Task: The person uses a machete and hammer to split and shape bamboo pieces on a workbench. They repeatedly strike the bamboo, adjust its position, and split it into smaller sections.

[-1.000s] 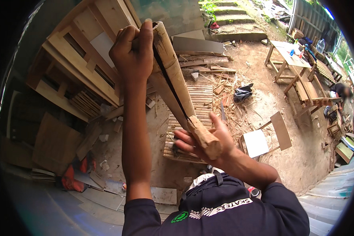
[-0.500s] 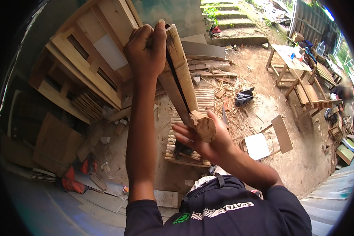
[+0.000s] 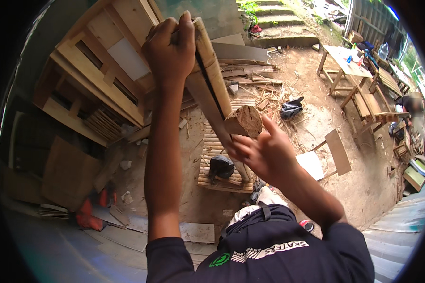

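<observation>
A split bamboo pole (image 3: 211, 70) slants in front of me, a long dark gap running down its length. My left hand (image 3: 171, 49) is closed at its upper end, thumb pointing up beside the rim; the fingers' inner side is hidden. Near the pole's lower visible part is a short, rough-ended wooden block (image 3: 244, 121). My right hand (image 3: 269, 151) has its fingers curled under this block and its thumb along the right side. Blur softens those fingers. Below, a slatted bamboo bench (image 3: 210, 147) carries a black bundle (image 3: 221, 167).
Wooden panels (image 3: 99, 61) lean at the left wall. Wood shavings and a black plastic bag (image 3: 292, 108) lie on the ground. A chair (image 3: 337, 153) stands at right, with a work table (image 3: 347, 61) farther back. Concrete steps (image 3: 285, 33) rise behind. Another person (image 3: 411, 104) is at far right.
My right hand and the wooden block have moved up along the pole, its fingers now more curled. My left hand and the pole have shifted slightly up and left. The black bundle shows more.
</observation>
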Tool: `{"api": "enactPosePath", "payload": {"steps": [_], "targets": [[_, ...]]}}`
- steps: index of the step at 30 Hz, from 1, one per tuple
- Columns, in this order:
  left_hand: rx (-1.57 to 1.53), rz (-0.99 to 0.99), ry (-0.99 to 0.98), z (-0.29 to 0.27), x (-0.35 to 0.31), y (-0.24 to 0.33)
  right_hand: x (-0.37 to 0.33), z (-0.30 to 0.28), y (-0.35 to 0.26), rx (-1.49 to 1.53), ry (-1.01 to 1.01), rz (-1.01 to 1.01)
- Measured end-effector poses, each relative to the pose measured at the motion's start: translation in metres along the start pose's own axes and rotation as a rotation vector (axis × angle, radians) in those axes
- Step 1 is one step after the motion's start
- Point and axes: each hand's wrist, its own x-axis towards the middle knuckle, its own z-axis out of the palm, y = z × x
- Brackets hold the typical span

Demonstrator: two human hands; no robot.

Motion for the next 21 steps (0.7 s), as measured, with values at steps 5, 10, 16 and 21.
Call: {"api": "enactPosePath", "payload": {"steps": [5,10,16,21], "targets": [[-0.108,-0.246,-0.038,-0.041,-0.008,-0.031,-0.022,-0.099,0.004,-0.121,0.076,-0.255],[0.02,-0.284,0.048,-0.066,-0.014,-0.044,-0.011,-0.199,0.048,-0.203,0.293,-0.008],[0.554,-0.202,-0.152,-0.092,-0.009,-0.041,0.005,-0.263,0.109,-0.525,0.334,0.274],[0.703,-0.328,-0.508,-0.115,0.004,-0.017,0.044,-0.278,0.131,-1.285,0.115,0.116]]}}
